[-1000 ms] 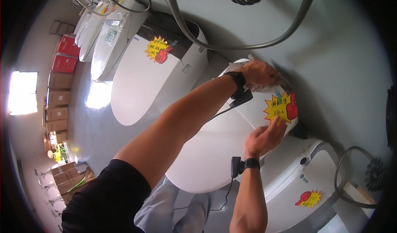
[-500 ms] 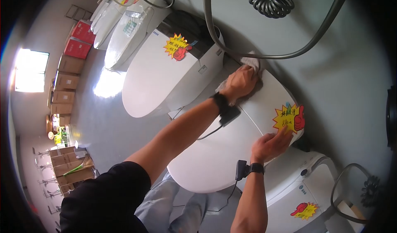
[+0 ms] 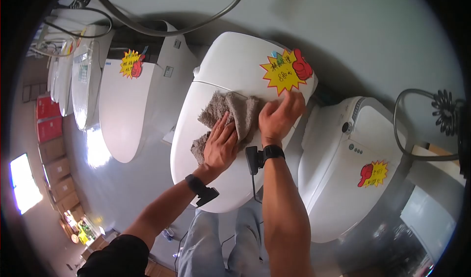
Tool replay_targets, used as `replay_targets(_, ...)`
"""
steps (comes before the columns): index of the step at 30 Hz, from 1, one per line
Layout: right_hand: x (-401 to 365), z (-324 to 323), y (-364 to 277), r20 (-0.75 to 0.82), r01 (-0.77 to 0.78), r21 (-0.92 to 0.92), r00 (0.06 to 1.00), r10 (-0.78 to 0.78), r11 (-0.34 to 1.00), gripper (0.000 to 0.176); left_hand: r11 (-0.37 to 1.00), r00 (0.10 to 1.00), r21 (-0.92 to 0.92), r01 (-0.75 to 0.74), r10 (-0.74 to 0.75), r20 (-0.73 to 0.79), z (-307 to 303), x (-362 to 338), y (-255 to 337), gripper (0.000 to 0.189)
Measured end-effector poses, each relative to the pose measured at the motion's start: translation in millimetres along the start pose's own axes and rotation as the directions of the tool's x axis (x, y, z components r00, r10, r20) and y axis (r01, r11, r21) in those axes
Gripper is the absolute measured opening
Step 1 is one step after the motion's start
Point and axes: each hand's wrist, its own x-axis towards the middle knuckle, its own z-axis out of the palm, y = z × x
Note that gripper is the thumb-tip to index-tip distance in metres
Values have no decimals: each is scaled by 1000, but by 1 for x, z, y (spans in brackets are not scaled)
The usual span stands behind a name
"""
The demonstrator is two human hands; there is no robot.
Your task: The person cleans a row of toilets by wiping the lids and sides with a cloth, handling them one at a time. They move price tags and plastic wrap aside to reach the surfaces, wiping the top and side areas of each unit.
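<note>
A brown-grey cloth (image 3: 243,115) lies bunched on the white lid of a toilet (image 3: 211,56) in front of me. My left hand (image 3: 222,144) is on the cloth, its fingers pressing it against the lid. Just right of the cloth, my right hand (image 3: 280,117) rests on the lid with loosely bent fingers, the thumb apart from them. Its fingertips are by the lower edge of a yellow starburst price tag (image 3: 282,75) with a red pointing hand. Whatever lies under the right fingers is hidden.
Another white toilet (image 3: 353,179) with a yellow tag stands close on the right. To the left is a toilet with a dark back panel (image 3: 130,100). A grey hose (image 3: 171,31) hangs overhead, a coiled one (image 3: 444,112) at right. Stacked cartons (image 3: 59,171) line the far left.
My left hand has brought the cloth from the toilet's far rear edge to the middle of the lid. My right hand has slid off the tag to its lower edge. The view has shifted rightward.
</note>
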Motion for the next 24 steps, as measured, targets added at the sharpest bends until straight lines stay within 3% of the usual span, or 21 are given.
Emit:
replay_targets(2,7,-8,-4,82,164,-38,984,-160,986,62,1000,1000,-17,-24,23,-14,0,-2,-1,42)
replay_targets(3,7,-12,-5,74,154,-40,986,-150,987,62,999,999,-15,-35,34,-8,1,-1,-1,42)
replay_targets(5,7,-18,-9,192,308,84,928,-319,948,63,998,999,-46,-35,33,-34,3,-1,-4,45)
replay_targets(6,5,-17,-6,164,306,97,934,-318,947,64,998,998,-49,-45,42,-48,3,-2,-5,48)
replay_targets(7,2,-15,-4,161,299,97,937,-311,949,64,998,998,-46,-49,47,-42,4,-3,-5,48)
replay_targets(9,-2,-10,-2,41,142,179,987,-152,973,61,998,996,-30,-49,47,-71,7,-4,-7,47)
replay_targets(13,-4,-7,-4,3,58,171,998,-59,984,57,998,995,5,-68,68,-79,12,-6,-9,46)
replay_targets(15,2,-4,-7,-131,-85,6,988,85,996,51,995,992,61,-85,90,-93,14,-8,-11,45)
replay_targets(16,3,-9,-7,-133,-90,10,987,90,996,51,994,992,66,-88,94,-89,15,-9,-11,45)
replay_targets(17,4,-16,-6,-18,127,36,992,-126,991,50,994,991,70,-90,96,-95,17,-9,-11,45)
replay_targets(18,3,-18,-5,87,332,85,937,-339,939,49,993,990,74,-92,99,-101,17,-9,-12,45)
replay_targets(19,2,-17,-6,80,325,85,940,-332,942,49,992,990,79,-100,107,-96,17,-8,-14,45)
replay_targets(21,-2,-16,-7,104,419,318,876,-471,850,47,988,985,98,-123,133,-107,19,-10,-15,45)
replay_targets(24,-7,-14,-5,25,317,228,943,-331,921,50,985,985,126,-117,131,-109,20,-11,-15,44)
